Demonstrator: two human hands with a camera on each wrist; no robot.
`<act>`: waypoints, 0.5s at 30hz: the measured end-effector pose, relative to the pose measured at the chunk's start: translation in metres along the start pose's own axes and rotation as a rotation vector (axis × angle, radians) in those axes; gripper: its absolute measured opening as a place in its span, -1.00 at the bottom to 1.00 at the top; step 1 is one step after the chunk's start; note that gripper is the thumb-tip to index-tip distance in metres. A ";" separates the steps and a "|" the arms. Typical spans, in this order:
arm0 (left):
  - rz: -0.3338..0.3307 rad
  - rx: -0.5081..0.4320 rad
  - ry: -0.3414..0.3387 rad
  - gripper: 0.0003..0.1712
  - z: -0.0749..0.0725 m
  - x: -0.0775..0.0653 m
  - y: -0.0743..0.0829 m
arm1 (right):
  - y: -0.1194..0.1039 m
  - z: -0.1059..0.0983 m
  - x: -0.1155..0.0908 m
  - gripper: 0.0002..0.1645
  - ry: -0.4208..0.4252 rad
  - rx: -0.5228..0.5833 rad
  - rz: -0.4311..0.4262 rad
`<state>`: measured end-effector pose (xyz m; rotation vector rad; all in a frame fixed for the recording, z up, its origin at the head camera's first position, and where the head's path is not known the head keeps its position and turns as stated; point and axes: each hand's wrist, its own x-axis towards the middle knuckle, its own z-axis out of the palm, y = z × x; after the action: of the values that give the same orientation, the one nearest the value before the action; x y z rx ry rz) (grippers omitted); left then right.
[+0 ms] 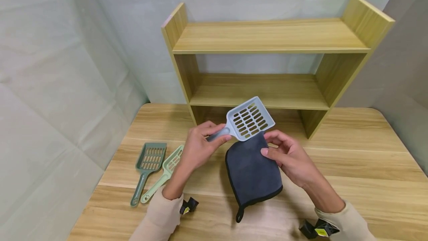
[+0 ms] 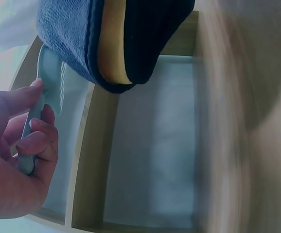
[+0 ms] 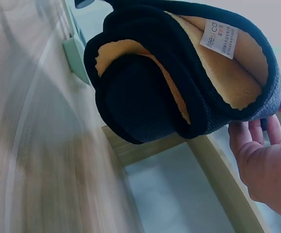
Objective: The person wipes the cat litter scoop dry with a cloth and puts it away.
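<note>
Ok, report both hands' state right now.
Left hand: closed, holding the pale blue scoop by its handle.
Right hand: closed, pinching the dark cloth near its upper corner.

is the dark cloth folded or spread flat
Folded: in the right wrist view, the dark cloth bends over in layers, its orange side and white label showing inside.
</note>
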<state>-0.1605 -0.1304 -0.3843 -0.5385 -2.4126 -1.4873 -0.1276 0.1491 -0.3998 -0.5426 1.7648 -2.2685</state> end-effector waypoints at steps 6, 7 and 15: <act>-0.014 0.016 -0.015 -0.54 -0.007 0.002 0.000 | -0.004 -0.003 0.001 -0.54 0.035 0.038 0.003; -0.014 0.019 -0.017 -0.54 -0.008 0.002 0.000 | -0.005 -0.004 0.002 -0.55 0.047 0.048 0.003; -0.013 0.035 -0.043 -0.53 -0.018 0.002 -0.002 | -0.013 -0.009 0.001 -0.57 0.091 0.093 -0.008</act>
<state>-0.1628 -0.1467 -0.3770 -0.5538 -2.4742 -1.4497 -0.1311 0.1600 -0.3892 -0.4355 1.6898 -2.4023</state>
